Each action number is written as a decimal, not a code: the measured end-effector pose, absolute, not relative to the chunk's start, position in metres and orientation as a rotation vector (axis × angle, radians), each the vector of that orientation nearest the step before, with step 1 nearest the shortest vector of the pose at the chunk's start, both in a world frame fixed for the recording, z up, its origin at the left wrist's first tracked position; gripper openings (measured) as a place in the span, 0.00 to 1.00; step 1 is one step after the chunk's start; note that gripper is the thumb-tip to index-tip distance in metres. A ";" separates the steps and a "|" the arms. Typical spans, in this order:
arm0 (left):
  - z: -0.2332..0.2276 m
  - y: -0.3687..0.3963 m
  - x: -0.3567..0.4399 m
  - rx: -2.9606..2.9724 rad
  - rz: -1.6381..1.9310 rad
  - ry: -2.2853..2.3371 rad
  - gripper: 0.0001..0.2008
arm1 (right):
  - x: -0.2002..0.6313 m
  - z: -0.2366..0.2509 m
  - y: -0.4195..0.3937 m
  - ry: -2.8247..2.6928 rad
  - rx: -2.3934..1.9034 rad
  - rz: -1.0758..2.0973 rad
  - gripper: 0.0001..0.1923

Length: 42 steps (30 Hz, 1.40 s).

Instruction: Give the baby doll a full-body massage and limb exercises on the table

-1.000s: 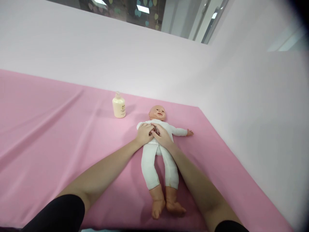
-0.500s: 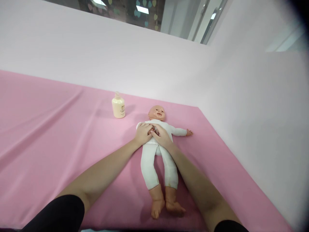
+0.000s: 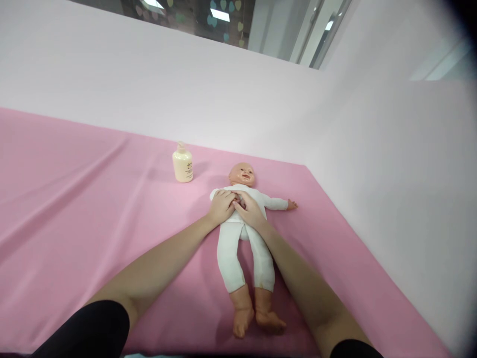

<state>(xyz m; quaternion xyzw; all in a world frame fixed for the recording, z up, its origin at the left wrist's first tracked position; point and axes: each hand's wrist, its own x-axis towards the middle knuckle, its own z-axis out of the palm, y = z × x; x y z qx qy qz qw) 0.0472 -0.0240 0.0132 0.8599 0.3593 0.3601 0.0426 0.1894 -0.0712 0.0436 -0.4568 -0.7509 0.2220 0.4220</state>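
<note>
A baby doll (image 3: 244, 231) in a white cloth suit lies on its back, head away from me and bare feet toward me. My left hand (image 3: 222, 205) and my right hand (image 3: 249, 208) meet over its chest, fingers curled around the doll's small hand (image 3: 237, 198), which is mostly hidden between them. The doll's other arm (image 3: 278, 203) stretches out to the right, free of my hands. Left of the doll's head stands a cream-coloured pump bottle (image 3: 183, 165), upright and untouched.
Pink sheeting (image 3: 93, 199) with a few creases covers the surface under the doll. A white wall (image 3: 186, 94) rises behind it and another white wall (image 3: 391, 164) runs along the right. Glass with heart-shaped decorations (image 3: 212, 21) shows above the back wall.
My fingers have closed slightly more over the doll's hand, so less of it shows. The doll and the bottle stay where they were.
</note>
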 end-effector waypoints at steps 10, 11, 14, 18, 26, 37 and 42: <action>0.011 -0.023 0.047 2.658 1.133 1.085 0.11 | 0.190 0.043 -0.071 -1.878 -1.172 0.561 0.20; 0.011 -0.023 0.047 2.658 1.131 1.087 0.11 | 0.190 0.043 -0.071 -1.879 -1.174 0.561 0.20; 0.010 -0.023 0.047 2.656 1.135 1.092 0.11 | 0.190 0.043 -0.071 -1.877 -1.182 0.562 0.20; 0.009 -0.023 0.047 2.660 1.155 1.077 0.11 | 0.190 0.043 -0.071 -1.869 -1.188 0.571 0.20; 0.010 -0.023 0.047 2.665 1.140 1.071 0.12 | 0.190 0.042 -0.070 -1.872 -1.187 0.577 0.20; 0.009 -0.023 0.046 2.683 1.168 1.008 0.12 | 0.188 0.045 -0.072 -1.844 -1.155 0.622 0.20; 0.011 -0.024 0.046 2.684 1.157 1.008 0.12 | 0.190 0.042 -0.070 -1.843 -1.146 0.608 0.19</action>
